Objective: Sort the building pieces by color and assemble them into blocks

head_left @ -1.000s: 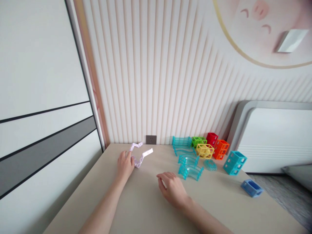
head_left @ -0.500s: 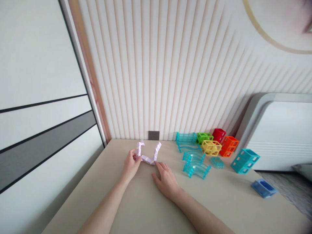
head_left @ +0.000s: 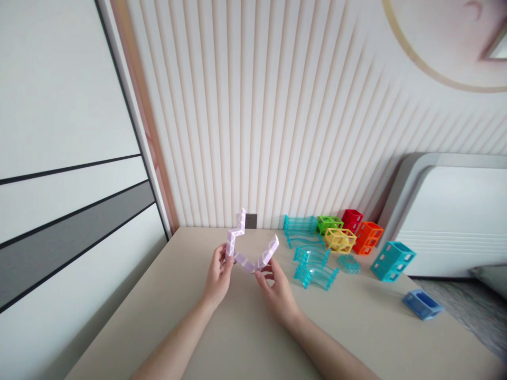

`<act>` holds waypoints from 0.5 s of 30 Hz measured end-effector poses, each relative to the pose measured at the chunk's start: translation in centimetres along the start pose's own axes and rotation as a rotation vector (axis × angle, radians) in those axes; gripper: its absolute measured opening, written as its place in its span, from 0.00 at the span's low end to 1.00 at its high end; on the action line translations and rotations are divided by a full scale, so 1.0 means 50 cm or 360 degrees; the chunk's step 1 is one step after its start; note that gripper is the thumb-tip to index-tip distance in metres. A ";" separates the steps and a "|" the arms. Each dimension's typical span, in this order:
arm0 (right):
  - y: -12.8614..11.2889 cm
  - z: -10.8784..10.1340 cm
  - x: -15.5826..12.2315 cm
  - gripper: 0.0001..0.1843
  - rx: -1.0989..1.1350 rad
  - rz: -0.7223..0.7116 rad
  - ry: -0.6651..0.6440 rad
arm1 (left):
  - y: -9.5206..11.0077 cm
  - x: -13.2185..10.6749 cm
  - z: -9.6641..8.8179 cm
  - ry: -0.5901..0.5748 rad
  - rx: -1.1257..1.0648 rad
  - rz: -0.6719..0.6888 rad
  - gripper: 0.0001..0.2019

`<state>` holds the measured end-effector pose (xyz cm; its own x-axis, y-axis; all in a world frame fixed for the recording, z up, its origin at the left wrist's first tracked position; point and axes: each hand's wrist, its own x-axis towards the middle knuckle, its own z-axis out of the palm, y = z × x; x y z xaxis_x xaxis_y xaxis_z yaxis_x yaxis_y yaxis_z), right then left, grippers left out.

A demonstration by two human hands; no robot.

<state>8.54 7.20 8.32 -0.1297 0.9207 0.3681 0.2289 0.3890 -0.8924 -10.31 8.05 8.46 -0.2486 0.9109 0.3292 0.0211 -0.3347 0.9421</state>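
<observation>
A lilac-and-white snake puzzle (head_left: pixel 244 263), bent into several straight segments, is held above the table between my two hands. My left hand (head_left: pixel 218 274) pinches its left bend with thumb and fingers. From there one arm of the puzzle rises in a zigzag toward the wall. My right hand (head_left: pixel 276 290) grips the lower right bend, thumb in front and fingers behind. The right end of the puzzle slants up and to the right past those fingers.
Right of my hands on the beige table (head_left: pixel 190 343) lie clear teal track pieces (head_left: pixel 316 275) and a round teal piece (head_left: pixel 348 263). Beyond are green, yellow (head_left: pixel 339 240), red, orange (head_left: pixel 368 237), teal (head_left: pixel 393 261) and blue (head_left: pixel 422 304) open blocks. A ribbed wall with a socket (head_left: pixel 251 220) stands behind.
The snake puzzle has come up off the table and nearer to me. Its left arm now extends upward in a zigzag. My right hand has gone from lying flat beside it to gripping it.
</observation>
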 end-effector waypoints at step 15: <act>-0.032 -0.030 -0.014 0.25 -0.0267 -0.0237 -0.0344 | 0.024 -0.021 0.024 -0.0253 -0.0109 -0.0239 0.23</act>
<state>9.73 5.99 9.88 -0.3720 0.8320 0.4115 0.3457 0.5356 -0.7705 -8.87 6.98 9.34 -0.0881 0.9765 0.1967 -0.0717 -0.2032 0.9765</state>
